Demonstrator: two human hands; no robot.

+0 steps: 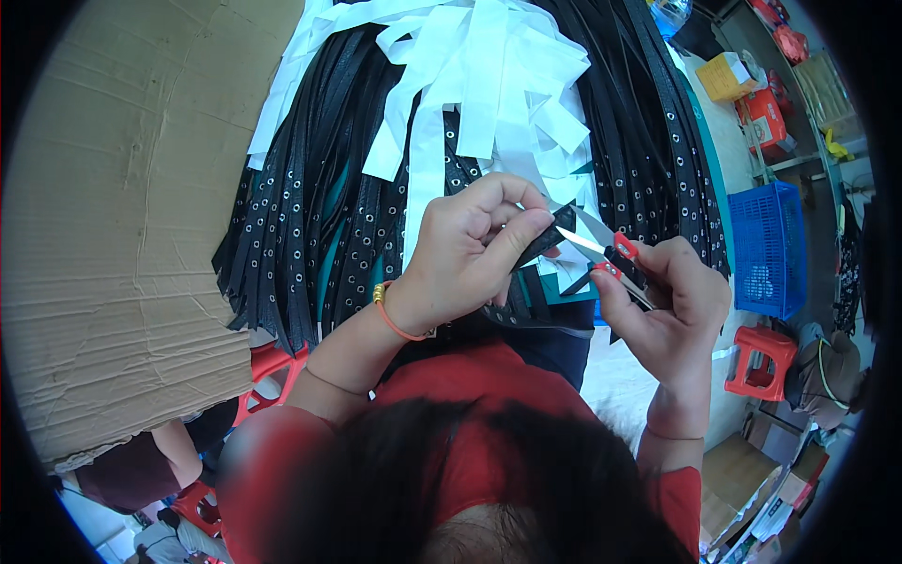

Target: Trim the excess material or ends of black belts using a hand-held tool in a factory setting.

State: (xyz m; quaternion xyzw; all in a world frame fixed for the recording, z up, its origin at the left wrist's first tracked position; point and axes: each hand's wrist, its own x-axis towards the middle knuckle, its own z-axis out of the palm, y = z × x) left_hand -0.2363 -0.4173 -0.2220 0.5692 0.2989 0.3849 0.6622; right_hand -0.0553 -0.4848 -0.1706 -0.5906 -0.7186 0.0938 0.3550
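Note:
My left hand (479,240) pinches the end of a black strap (545,240) between thumb and fingers, over the front edge of the table. My right hand (672,296) grips a pair of scissors (587,246) with red and black handle parts. Their parted blades point left, close beside the strap end; whether they touch it I cannot tell. Beyond my hands lie many black straps (362,188) with metal eyelets, in bundles to the left and right. White strips (479,75) are heaped between and over them.
A large cardboard sheet (141,188) covers the left side. To the right stand a blue plastic basket (770,249), a red stool (761,362), and yellow (725,77) and red boxes (766,122). Another person's arm (177,451) shows at lower left, near another red stool (197,508).

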